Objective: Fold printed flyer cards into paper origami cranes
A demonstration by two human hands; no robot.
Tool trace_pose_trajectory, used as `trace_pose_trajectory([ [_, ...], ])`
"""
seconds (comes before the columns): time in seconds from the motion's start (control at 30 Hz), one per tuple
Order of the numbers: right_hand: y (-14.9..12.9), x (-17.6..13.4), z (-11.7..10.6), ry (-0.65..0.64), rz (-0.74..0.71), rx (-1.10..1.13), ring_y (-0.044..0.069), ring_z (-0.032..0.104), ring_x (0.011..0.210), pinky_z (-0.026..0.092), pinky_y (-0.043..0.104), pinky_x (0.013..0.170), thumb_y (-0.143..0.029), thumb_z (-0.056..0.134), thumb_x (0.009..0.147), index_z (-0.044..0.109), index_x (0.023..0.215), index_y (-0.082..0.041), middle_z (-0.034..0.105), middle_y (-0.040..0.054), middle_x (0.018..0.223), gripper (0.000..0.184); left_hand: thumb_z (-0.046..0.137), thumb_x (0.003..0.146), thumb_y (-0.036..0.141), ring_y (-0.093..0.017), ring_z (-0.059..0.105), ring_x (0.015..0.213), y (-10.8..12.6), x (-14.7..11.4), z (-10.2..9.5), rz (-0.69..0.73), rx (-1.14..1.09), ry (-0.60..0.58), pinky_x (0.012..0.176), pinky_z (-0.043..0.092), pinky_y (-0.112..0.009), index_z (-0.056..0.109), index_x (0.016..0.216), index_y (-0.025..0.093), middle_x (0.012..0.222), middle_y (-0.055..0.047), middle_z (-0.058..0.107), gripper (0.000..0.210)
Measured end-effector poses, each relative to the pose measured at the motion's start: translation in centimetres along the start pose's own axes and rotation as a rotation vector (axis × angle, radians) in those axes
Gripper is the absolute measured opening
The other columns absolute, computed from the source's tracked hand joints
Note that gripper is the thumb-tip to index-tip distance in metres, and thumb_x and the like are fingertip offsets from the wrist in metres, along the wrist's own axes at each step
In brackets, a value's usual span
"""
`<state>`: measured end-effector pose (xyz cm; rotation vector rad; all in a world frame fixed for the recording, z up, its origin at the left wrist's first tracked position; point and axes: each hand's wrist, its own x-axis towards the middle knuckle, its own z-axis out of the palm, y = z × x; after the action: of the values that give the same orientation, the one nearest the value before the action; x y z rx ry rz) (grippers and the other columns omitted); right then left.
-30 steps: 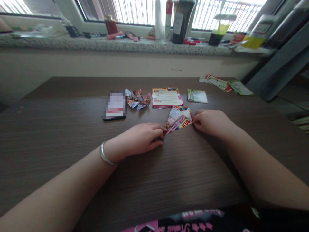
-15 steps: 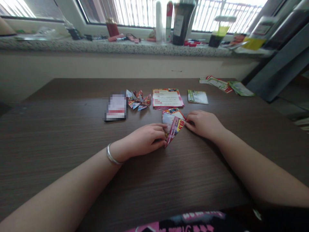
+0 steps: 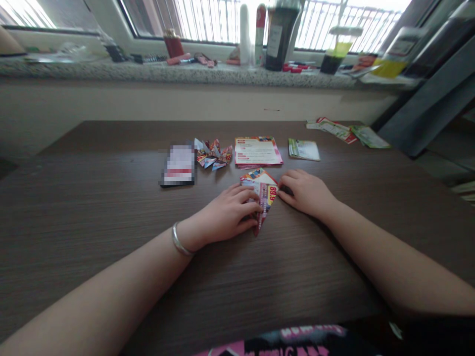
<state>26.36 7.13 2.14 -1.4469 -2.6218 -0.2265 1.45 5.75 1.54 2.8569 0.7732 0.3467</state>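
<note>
A folded printed paper flyer (image 3: 267, 198), with "89.9" on its flap, lies on the table between my hands. Its top is a pale pointed layer and it narrows to a tip near me. My left hand (image 3: 232, 212) rests on its left side, fingers apart and lying over the flap; a silver bangle circles that wrist. At the upper right corner of the flyer, my right hand (image 3: 308, 193) is closed in a pinch on the edge. Just beyond lies a stack of printed flyers (image 3: 258, 151). Several folded paper pieces (image 3: 213, 154) stand joined to its left.
A dark-edged flat object (image 3: 178, 165), blurred out on top, lies at the left. Small green-and-white cards (image 3: 304, 149) sit to the right, with more cards (image 3: 336, 129) at the far right. Bottles (image 3: 278, 39) and small items line the stone windowsill (image 3: 222, 74).
The flyer has turned slightly and shifted left, its tip pointing more toward me. My left hand has slid right over it with fingers more spread. My right hand has moved a little left.
</note>
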Motion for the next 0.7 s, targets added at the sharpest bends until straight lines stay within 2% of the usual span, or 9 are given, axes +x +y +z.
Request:
trace_pose_trajectory([
  [0.13,-1.4,0.1,0.0,0.0,-0.003,0.063,0.024,0.058,0.092,0.045,0.036,0.08,-0.048,0.049,0.092,0.064,0.091,-0.019,0.064,0.0093,0.096,0.032,0.057,0.09,0.037,-0.034,0.035,0.137,0.2,0.1,0.2,-0.089,-0.01,-0.01,0.114,0.029,-0.056,0.063,0.114,0.024,0.137,-0.011,0.05,0.028],
  [0.3,-2.4,0.2,0.1,0.003,0.033,0.136,0.026,0.056,0.095,0.045,0.039,0.084,-0.054,0.057,0.085,0.063,0.093,-0.02,0.063,0.0104,0.102,0.036,0.059,0.089,0.043,-0.035,0.037,0.137,0.6,0.2,0.1,-0.136,-0.007,-0.052,0.115,0.026,-0.058,0.059,0.121,0.024,0.14,-0.011,0.048,0.037],
  [0.5,-1.3,0.5,1.0,0.026,0.123,0.194,0.028,0.055,0.101,0.045,0.042,0.088,-0.047,0.057,0.087,0.064,0.1,-0.019,0.064,0.0108,0.106,0.031,0.065,0.081,0.052,-0.036,0.033,0.139,0.9,0.2,-0.4,-0.169,-0.051,-0.1,0.115,0.024,-0.058,0.057,0.121,0.024,0.142,-0.011,0.047,0.049],
  [0.7,-0.4,0.7,1.8,0.037,0.136,0.246,0.029,0.055,0.108,0.047,0.044,0.091,-0.043,0.057,0.088,0.067,0.111,-0.019,0.064,0.012,0.114,0.034,0.065,0.079,0.056,-0.032,0.033,0.14,0.8,0.1,-0.1,-0.178,-0.055,-0.083,0.118,0.022,-0.051,0.053,0.125,0.022,0.142,-0.011,0.047,0.059],
])
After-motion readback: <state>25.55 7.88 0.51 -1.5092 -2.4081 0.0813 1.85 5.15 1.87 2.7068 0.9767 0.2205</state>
